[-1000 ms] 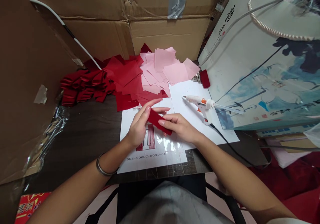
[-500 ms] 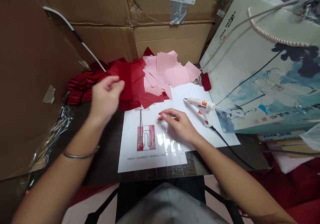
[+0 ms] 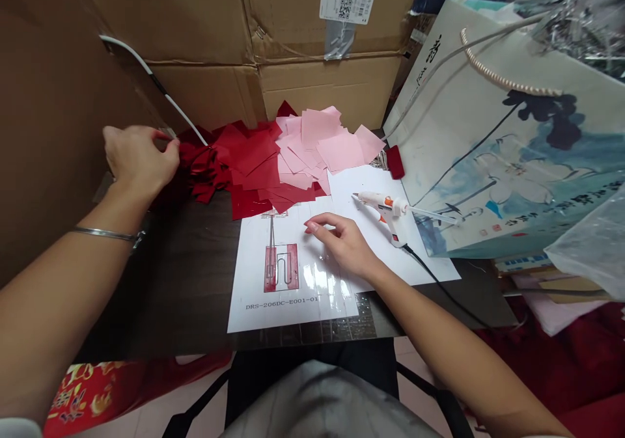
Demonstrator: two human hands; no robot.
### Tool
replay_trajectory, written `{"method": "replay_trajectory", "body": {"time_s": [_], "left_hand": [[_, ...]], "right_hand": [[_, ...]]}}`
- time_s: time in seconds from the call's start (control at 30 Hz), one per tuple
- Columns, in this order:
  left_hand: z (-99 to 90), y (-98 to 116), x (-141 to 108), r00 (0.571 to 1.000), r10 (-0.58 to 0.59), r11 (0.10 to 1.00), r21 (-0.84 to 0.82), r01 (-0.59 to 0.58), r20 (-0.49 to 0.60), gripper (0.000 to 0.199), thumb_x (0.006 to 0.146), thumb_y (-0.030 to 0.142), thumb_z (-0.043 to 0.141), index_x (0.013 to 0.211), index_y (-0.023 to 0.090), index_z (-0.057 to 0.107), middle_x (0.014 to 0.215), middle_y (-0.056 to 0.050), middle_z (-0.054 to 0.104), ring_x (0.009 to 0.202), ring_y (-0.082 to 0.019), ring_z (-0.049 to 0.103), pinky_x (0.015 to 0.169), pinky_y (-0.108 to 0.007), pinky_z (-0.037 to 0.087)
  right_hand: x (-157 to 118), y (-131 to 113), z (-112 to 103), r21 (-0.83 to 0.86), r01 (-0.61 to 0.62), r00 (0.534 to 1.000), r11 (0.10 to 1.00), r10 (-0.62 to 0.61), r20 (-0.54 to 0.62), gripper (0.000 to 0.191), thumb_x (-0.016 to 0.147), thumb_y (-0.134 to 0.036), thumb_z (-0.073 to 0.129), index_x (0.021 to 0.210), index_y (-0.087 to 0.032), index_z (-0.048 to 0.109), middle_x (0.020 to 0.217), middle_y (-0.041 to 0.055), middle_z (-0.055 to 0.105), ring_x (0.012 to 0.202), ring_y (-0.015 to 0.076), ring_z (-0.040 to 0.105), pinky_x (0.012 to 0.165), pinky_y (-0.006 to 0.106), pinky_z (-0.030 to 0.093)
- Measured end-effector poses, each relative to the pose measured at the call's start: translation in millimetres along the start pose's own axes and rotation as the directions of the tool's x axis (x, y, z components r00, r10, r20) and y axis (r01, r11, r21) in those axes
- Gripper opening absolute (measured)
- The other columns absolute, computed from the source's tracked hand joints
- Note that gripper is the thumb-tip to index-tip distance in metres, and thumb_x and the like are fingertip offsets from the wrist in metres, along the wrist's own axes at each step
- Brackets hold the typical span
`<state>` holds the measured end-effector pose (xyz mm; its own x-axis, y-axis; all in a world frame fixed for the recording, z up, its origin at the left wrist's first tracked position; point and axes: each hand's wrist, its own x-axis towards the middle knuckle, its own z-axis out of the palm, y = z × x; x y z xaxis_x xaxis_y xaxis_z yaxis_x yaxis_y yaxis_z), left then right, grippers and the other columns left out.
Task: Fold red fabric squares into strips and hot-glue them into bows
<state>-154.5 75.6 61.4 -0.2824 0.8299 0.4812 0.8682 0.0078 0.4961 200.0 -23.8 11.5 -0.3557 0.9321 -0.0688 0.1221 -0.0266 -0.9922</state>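
Both apart, left hand (image 3: pixel 140 159) now by red pieces (image 3: pixel 208 170), right hand (image 3: pixel 346 243) unmoved

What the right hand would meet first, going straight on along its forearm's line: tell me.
Probably the loose pile of flat, thin red squares, though depth is unclear from this view.

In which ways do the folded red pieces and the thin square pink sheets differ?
The folded red pieces are deep red and bunched; the square pink sheets are pale and mostly flat. The red pieces lie nearer the left hand; the pink sheets, nearer the white glue gun. Both lie heaped untidily.
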Motion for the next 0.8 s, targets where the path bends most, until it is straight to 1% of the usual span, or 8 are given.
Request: {"method": "replay_trajectory", "body": {"time_s": [0.07, 0.13, 0.2, 0.3, 0.37, 0.63, 0.73, 0.8], "left_hand": [[9.2, 9, -8, 0.985, 0.171, 0.985, -0.033, -0.171, -0.018, 0.031, 0.090, 0.048, 0.058, 0.099, 0.020, 0.063, 0.113, 0.006, 0.060, 0.121, -0.024, 0.038, 0.111, -0.045, 0.016], [23.6, 20, -15, 0.956, 0.286, 0.957, -0.068, -0.281, 0.073, 0.028, 0.090, 0.044, 0.057, 0.100, 0.019, 0.065, 0.106, 0.003, 0.063, 0.109, -0.021, 0.048, 0.109, -0.042, 0.020], [42.0, 32, -22, 0.923, 0.344, 0.939, -0.084, -0.335, 0.171, 0.029, 0.085, 0.043, 0.062, 0.099, 0.018, 0.067, 0.102, -0.002, 0.066, 0.102, -0.024, 0.051, 0.104, -0.041, 0.028], [66.9, 47, -31, 0.909, 0.348, 0.937, -0.051, -0.346, 0.230, 0.037, 0.079, 0.042, 0.067, 0.106, 0.017, 0.066, 0.105, -0.008, 0.067, 0.104, -0.030, 0.052, 0.097, -0.041, 0.034], [75.6, 53, -34, 0.903, 0.334, 0.935, 0.025, -0.353, 0.270, 0.034, 0.081, 0.038, 0.063, 0.108, 0.017, 0.065, 0.109, -0.010, 0.066, 0.104, -0.031, 0.054, 0.094, -0.042, 0.038], [74.8, 54, -35, 0.881, 0.345, 0.895, 0.171, -0.413, 0.324, 0.025, 0.089, 0.027, 0.047, 0.100, 0.016, 0.066, 0.111, -0.013, 0.067, 0.106, -0.032, 0.059, 0.089, -0.042, 0.045], [77.1, 58, -39, 0.898, 0.325, 0.899, 0.198, -0.390, 0.297, 0.022, 0.089, 0.023, 0.047, 0.098, 0.015, 0.065, 0.106, -0.013, 0.068, 0.101, -0.032, 0.060, 0.085, -0.043, 0.045], [76.7, 61, -37, 0.930, 0.303, 0.928, 0.157, -0.337, 0.208, 0.016, 0.087, 0.021, 0.051, 0.095, 0.015, 0.064, 0.103, -0.012, 0.068, 0.096, -0.029, 0.061, 0.083, -0.040, 0.046]], "right_hand": [[0, 1, 0, -0.020, -0.007, 1.000, 1.000, 0.007, -0.001, 0.034, 0.086, -0.052, 0.060, 0.096, -0.020, 0.068, 0.095, 0.0036, 0.070, 0.069, 0.0125, 0.055, 0.068, 0.029, 0.042], [0, 2, 1, -0.043, -0.016, 1.000, 0.999, 0.016, 0.001, 0.034, 0.086, -0.052, 0.060, 0.096, -0.020, 0.068, 0.094, 0.0029, 0.069, 0.063, 0.0110, 0.050, 0.065, 0.029, 0.040], [0, 2, 2, -0.057, -0.018, 1.000, 0.998, 0.019, 0.008, 0.034, 0.086, -0.052, 0.060, 0.096, -0.020, 0.068, 0.095, 0.0030, 0.069, 0.063, 0.0110, 0.049, 0.064, 0.028, 0.040], [0, 0, 2, -0.052, -0.011, 1.000, 0.999, 0.012, 0.026, 0.035, 0.086, -0.052, 0.059, 0.094, -0.019, 0.068, 0.093, 0.0035, 0.069, 0.068, 0.0124, 0.051, 0.065, 0.028, 0.041], [0, -1, 2, -0.037, -0.010, 1.000, 0.999, 0.011, 0.029, 0.035, 0.087, -0.052, 0.057, 0.093, -0.019, 0.067, 0.090, 0.0033, 0.069, 0.068, 0.0127, 0.053, 0.066, 0.028, 0.041], [0, 0, 2, -0.042, 0.014, 1.000, 0.999, -0.013, 0.022, 0.033, 0.088, -0.051, 0.057, 0.092, -0.020, 0.068, 0.085, 0.0025, 0.070, 0.071, 0.0142, 0.056, 0.068, 0.030, 0.042], [1, 1, 1, -0.057, 0.028, 1.000, 0.998, -0.027, 0.013, 0.031, 0.089, -0.050, 0.057, 0.091, -0.020, 0.068, 0.085, 0.0028, 0.069, 0.074, 0.0153, 0.058, 0.072, 0.031, 0.043], [2, 2, 0, -0.062, 0.041, 0.999, 0.997, -0.041, 0.003, 0.030, 0.089, -0.048, 0.057, 0.091, -0.020, 0.068, 0.086, 0.0037, 0.070, 0.079, 0.0168, 0.061, 0.077, 0.033, 0.044]]}}
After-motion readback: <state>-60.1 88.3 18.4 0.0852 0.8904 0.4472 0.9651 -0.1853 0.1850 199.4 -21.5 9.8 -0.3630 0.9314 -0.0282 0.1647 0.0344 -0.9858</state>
